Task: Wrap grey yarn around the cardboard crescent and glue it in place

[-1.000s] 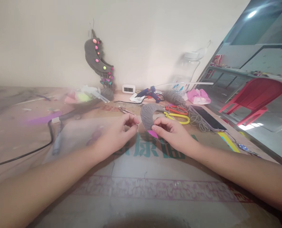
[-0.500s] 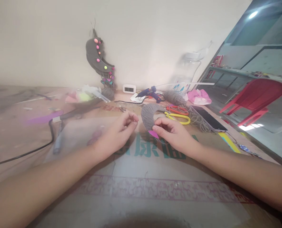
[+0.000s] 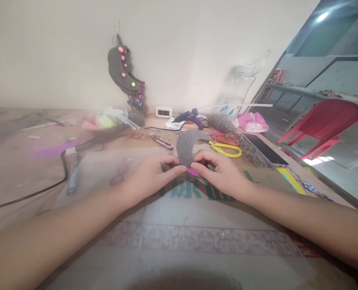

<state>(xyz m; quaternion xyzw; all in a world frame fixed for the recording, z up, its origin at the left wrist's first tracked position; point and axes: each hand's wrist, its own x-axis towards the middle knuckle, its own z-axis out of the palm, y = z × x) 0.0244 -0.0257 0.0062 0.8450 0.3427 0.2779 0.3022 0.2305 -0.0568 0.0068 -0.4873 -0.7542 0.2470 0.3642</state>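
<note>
Forearms [image 3: 79, 217]: slanting in from both lower corners of the frame, above a clear plastic sheet [image 3: 179, 213] spread on the surface [image 3: 15, 173].
Left hand [image 3: 150, 173]: centre of the frame, back mostly up, thumb stretched forward; thumb and index finger meet the crescent's lower left edge, but I cannot tell whether they clamp it.
Right hand [image 3: 222, 169]: just right of centre, wrist angled inward, thumb in front and fingers curled behind, clamped on the crescent's lower right side.
Pink end [image 3: 193, 172]: bare, between the thumb tips; grey strands could slide down onto it and loosen if a thumb pushes the wrapping towards it.
Yarn crescent [image 3: 186, 147]: mid-frame, upright between the hands, curved tip to the right; it could bend or twist if the two hands press unevenly.
Yellow handles [image 3: 227, 150]: right of the crescent, close to its tip in the picture; yarn could snag there if the piece swings right.
Cutter [image 3: 163, 141]: left of the crescent, apparently a small blade tool; a careless left reach could brush it.
Glue gun [image 3: 191, 117]: beyond, upper middle; whether it is hot cannot be told.
Decorated moon [image 3: 123, 70]: against the wall, upper left.
</note>
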